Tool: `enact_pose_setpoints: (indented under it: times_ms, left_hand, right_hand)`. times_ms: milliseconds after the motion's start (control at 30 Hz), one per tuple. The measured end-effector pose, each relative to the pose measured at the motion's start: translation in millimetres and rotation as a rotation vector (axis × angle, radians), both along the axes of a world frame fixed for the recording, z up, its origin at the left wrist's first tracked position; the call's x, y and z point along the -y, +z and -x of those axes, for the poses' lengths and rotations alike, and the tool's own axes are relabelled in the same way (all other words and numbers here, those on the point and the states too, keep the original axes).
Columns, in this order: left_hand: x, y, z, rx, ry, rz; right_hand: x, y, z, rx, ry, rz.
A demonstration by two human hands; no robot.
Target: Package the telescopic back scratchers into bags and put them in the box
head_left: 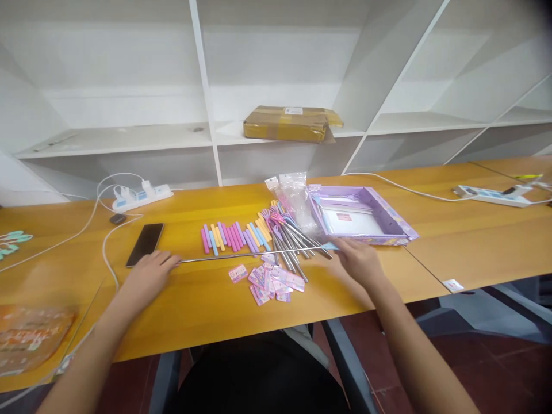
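A long, thin telescopic metal rod (228, 256) with a light blue piece at its right end stretches between my hands. My left hand (150, 277) has its fingers closed at the rod's left tip. Around the blue end, my right hand (359, 261) is closed beside the purple tray. Behind the rod lies a row of pink, blue, yellow and purple tubes (233, 236). More metal rods with coloured ends (295, 244) are piled next to them, partly under the held rod. Several small printed pink-purple cards (271, 282) are scattered in front.
A purple open tray (374, 233) holds pale items and a card. Clear plastic bags (295, 198) lean beside it. A black phone (146, 241), power strips (142, 198) with white cables, and an orange printed bag (32, 336) lie on the table. A taped cardboard box (288, 125) sits on the shelf.
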State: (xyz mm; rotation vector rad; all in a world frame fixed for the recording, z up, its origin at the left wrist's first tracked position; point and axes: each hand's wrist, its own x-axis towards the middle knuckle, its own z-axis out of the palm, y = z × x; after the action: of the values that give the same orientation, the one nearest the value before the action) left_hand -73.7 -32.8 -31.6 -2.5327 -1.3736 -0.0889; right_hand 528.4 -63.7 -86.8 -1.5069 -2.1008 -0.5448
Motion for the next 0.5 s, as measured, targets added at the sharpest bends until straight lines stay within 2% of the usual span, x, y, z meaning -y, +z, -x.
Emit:
enact_pose_setpoints:
  times_ms: [67, 133, 200, 300, 500]
  left_hand:
    - [2.0, -6.2, 26.7, 0.008, 0.020, -0.011]
    - [5.0, -15.0, 38.0, 0.019, 0.018, 0.009]
    - [6.6, -24.1, 36.9, 0.053, 0.016, 0.028]
    - [5.5, -33.2, 27.9, 0.154, 0.016, 0.046]
    - [3.8, -30.0, 22.1, 0.228, -0.006, 0.035]
  right_hand:
    - [6.1, -10.3, -34.4, -0.062, -0.074, -0.007]
    - [11.5, -19.8, -52.5, -0.129, -0.125, 0.038]
    - [14.9, -25.6, -56.8, -0.189, -0.172, 0.123]
    - [17.0, -24.8, -53.5, -0.252, -0.235, 0.240]
    - [21.5, -12.2, -56.0, -0.303, -0.402, 0.279]
